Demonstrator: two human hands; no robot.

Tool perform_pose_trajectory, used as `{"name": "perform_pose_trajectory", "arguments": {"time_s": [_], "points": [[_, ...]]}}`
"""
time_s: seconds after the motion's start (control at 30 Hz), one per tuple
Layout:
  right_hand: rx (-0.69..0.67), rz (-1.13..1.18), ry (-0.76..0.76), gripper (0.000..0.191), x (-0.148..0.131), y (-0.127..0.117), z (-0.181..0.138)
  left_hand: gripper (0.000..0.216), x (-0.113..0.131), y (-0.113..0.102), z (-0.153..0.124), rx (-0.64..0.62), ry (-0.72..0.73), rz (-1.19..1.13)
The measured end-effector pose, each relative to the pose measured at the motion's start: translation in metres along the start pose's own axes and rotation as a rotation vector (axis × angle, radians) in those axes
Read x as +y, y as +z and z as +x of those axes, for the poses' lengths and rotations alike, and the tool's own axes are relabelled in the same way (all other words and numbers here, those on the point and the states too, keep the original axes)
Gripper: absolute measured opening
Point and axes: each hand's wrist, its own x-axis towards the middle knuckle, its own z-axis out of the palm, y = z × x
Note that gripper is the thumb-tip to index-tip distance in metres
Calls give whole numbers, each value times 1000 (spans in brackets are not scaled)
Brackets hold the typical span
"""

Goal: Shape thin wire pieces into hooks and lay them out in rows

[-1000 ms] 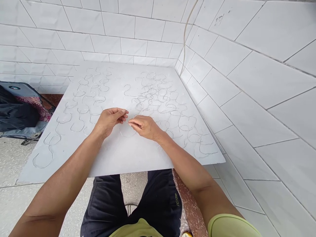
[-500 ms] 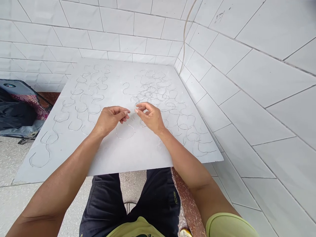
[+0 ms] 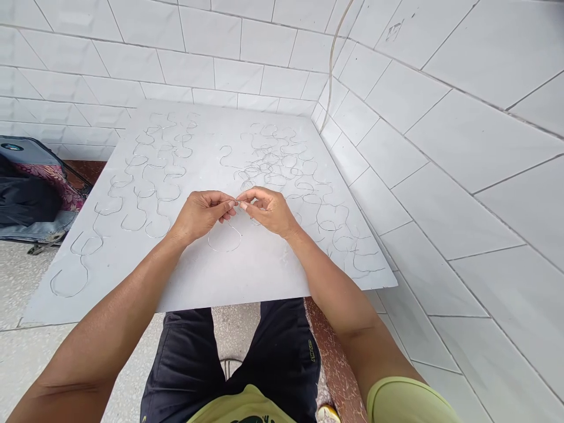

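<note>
The step in hand appears to be bending the wire (image 3: 209, 239); your left hand (image 3: 203, 212) pinches it at centre frame, its curve showing below, over the counter (image 3: 251, 276); your right hand (image 3: 272, 212), narrowed to a pinch, holds the upper end alongside; the next move seems to call for a steady left grip; both hands face each other, tips nearly meeting.

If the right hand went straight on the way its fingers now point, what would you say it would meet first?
Most likely the fingertips of the left hand, which pinch a thin wire; those of the right hand touch or nearly touch them, though depth is unclear.
</note>
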Motion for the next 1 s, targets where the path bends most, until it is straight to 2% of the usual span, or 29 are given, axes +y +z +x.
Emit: {"name": "perform_pose_trajectory", "arguments": {"time_s": [0.23, 0.47, 0.63, 0.77, 1.0], "points": [[39, -18, 37, 23, 2, 2, 0, 27, 1, 0, -1, -6, 11, 39], [-39, -6, -19, 23, 1, -6, 1, 27, -2, -2, 0, -96, 12, 20], [25, -15, 51, 20, 1, -1, 2, 28, -4, -1, 1, -31, 8, 27], [117, -31, 38, 16, 0, 3, 1, 40, 0, 0, 1, 17, -10, -20], [130, 124, 67, 21, 5, 0, 3, 65, 12, -1, -3, 43, -53, -250]]}}
